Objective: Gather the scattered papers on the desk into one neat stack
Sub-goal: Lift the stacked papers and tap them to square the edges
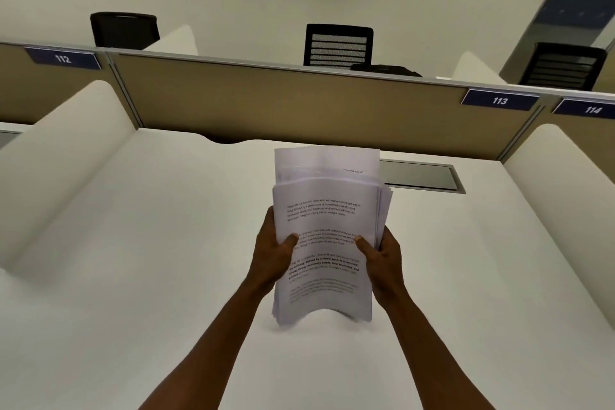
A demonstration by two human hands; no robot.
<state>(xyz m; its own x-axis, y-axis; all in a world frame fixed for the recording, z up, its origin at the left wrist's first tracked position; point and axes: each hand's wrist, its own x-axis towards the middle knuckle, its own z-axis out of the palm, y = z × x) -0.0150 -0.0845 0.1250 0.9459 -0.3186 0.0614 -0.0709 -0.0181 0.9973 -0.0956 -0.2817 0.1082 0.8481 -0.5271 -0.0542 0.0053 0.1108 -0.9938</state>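
Observation:
A bundle of printed white papers (324,210) stands nearly upright over the middle of the white desk (149,243). Its bottom edge bows just above the desk surface, or touches it; I cannot tell which. My left hand (274,250) grips the bundle's left edge with the thumb on the front sheet. My right hand (377,255) grips the right edge the same way. The sheets are uneven: some stick out at the top and on the right side. No loose sheets lie elsewhere on the desk.
A tan partition (299,103) closes the back of the desk, with white side dividers (60,156) left and right. A grey cable hatch (422,176) sits behind the papers. Labels 112, 113 and 114 hang on the partition. Black office chairs (337,45) stand beyond.

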